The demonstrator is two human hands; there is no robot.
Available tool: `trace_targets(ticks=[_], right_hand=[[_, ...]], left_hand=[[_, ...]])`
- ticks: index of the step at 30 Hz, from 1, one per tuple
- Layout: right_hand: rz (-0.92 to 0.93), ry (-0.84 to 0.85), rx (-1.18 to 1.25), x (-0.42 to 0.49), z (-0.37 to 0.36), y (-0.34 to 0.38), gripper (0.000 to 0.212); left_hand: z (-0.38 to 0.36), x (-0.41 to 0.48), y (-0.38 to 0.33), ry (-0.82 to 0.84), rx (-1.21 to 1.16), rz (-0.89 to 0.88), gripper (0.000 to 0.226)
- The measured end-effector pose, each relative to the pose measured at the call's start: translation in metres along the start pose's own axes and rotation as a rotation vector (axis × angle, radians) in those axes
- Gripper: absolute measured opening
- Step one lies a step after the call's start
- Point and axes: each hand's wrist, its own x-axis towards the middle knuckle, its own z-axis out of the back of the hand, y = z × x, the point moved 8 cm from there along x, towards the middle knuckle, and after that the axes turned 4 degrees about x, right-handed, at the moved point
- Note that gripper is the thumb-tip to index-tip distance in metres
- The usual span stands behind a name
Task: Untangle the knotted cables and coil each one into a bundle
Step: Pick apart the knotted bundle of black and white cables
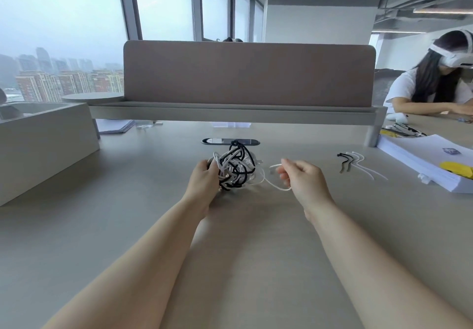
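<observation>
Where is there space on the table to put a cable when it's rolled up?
The table is bare nearer you than the cable tangle, and left of the left hand, toward the box. It's crowded right: cable ties, paper stack.

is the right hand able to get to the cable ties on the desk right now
Probably not yet: the right hand pinches a white cable by its end. The cable ties lie close on its side, with only bare desk between.

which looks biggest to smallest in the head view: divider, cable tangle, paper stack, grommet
1. divider
2. paper stack, partly cut off by the frame edge
3. cable tangle
4. grommet, wide but thin, and farther back, so less sure
</observation>
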Motion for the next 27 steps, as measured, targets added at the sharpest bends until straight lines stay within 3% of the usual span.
trace_targets(ticks=[2,3,6,9,11,14,16,18,20,24,27], right_hand=[[-0.001,-0.076,-0.186,0.002,0.006,-0.006,0.017],[0.029,-0.111,-0.268,0.002,0.010,-0.005,0.024],[0.317,-0.162,-0.452,-0.004,0.009,0.018,0.025],[0.608,-0.101,-0.582,-0.020,-0.011,0.037,0.012],[0.701,-0.053,-0.642,-0.027,-0.023,0.042,0.012],[0.710,0.023,-0.759,-0.029,-0.034,0.039,0.028],[0.700,0.058,-0.795,-0.029,-0.037,0.037,0.019],[0.690,0.035,-0.753,-0.029,-0.036,0.037,0.012],[0.637,0.009,-0.652,-0.027,-0.033,0.038,0.020],[0.593,0.009,-0.523,-0.027,-0.034,0.035,0.020],[0.621,-0.027,-0.508,-0.031,-0.034,0.037,0.018]], left_hand=[[0.001,-0.003,-0.003,0.005,-0.046,-0.002,0.023],[0.001,-0.004,-0.005,0.006,-0.051,-0.010,0.024],[-0.001,-0.007,-0.009,0.010,-0.049,-0.023,0.026],[0.000,-0.007,-0.010,0.004,-0.043,-0.014,0.026],[0.002,-0.007,-0.011,-0.018,-0.050,-0.018,0.028],[0.003,-0.007,-0.014,-0.021,-0.087,-0.034,0.030],[0.004,-0.004,-0.013,-0.026,-0.084,-0.032,0.030],[0.008,0.000,-0.010,-0.048,-0.063,-0.020,0.023],[0.013,0.003,-0.006,-0.065,-0.010,-0.001,0.011],[0.026,0.006,0.002,-0.164,0.092,0.021,0.027],[0.039,-0.010,-0.035,-0.366,0.122,-0.291,0.033]])
